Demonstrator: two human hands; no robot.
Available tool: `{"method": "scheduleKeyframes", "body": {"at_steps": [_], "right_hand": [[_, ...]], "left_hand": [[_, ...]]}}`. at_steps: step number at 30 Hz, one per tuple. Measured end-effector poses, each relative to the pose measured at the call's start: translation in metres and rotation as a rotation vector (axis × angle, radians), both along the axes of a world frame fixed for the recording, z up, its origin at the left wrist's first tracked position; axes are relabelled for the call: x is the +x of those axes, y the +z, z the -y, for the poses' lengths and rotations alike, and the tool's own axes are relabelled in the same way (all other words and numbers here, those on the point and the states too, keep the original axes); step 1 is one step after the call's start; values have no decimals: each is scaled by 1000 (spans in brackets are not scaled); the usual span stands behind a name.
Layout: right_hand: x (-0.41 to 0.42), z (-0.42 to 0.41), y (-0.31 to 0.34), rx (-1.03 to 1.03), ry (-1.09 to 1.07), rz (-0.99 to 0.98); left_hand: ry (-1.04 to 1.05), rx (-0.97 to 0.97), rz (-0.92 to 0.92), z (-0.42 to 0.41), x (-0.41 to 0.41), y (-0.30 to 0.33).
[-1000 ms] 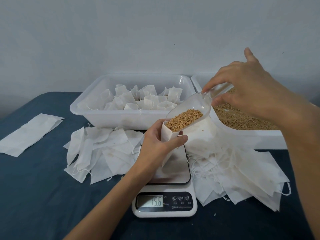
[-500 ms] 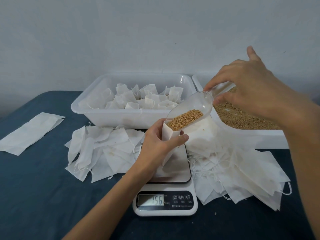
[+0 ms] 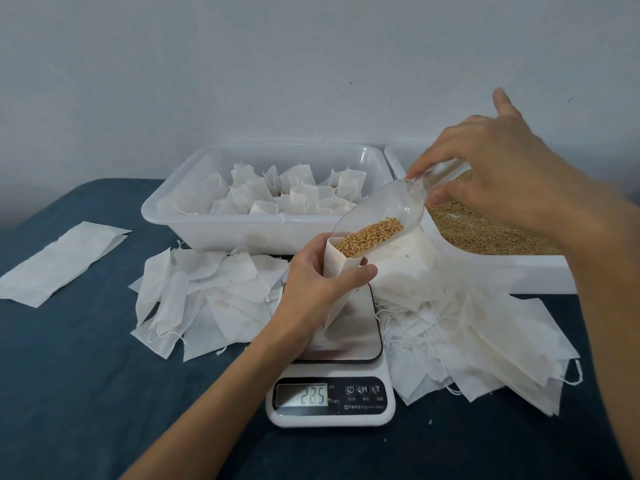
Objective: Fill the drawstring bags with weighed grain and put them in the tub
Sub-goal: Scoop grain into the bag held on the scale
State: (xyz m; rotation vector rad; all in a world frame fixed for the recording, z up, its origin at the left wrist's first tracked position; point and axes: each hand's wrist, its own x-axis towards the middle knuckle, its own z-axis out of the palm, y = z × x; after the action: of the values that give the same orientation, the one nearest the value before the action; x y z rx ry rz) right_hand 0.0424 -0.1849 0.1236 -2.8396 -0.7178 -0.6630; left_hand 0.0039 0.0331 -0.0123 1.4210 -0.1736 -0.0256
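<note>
Fabric of the bag [image 3: 337,271] is looking limp and light (likely floppy unless gripped near its mouth). Left hand [image 3: 311,289] is wrapping it upright on the scale [image 3: 330,386]; right hand [image 3: 485,174], raised, is pinching the tilted scoop [image 3: 388,216] over the bag's mouth.

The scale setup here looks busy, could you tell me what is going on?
A person is weighing grain into a bag. The left hand holds it open on the scale, which reads 22.5. The right hand tips a clear scoop of grain into it. Filled bags sit in the tub behind.
</note>
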Motion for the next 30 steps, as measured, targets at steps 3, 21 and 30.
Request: {"method": "scheduleKeyframes", "body": {"at_steps": [3,21,30], "right_hand": [[0,0,-1,1,9,10],[20,13,-18,218,-18,-387],[57,72,-38,276,-280,-551]], "left_hand": [[2,4,1,0,0,0],[-3,22,6,-2,-1,0],[63,57,15,-1,2,-6]]}}
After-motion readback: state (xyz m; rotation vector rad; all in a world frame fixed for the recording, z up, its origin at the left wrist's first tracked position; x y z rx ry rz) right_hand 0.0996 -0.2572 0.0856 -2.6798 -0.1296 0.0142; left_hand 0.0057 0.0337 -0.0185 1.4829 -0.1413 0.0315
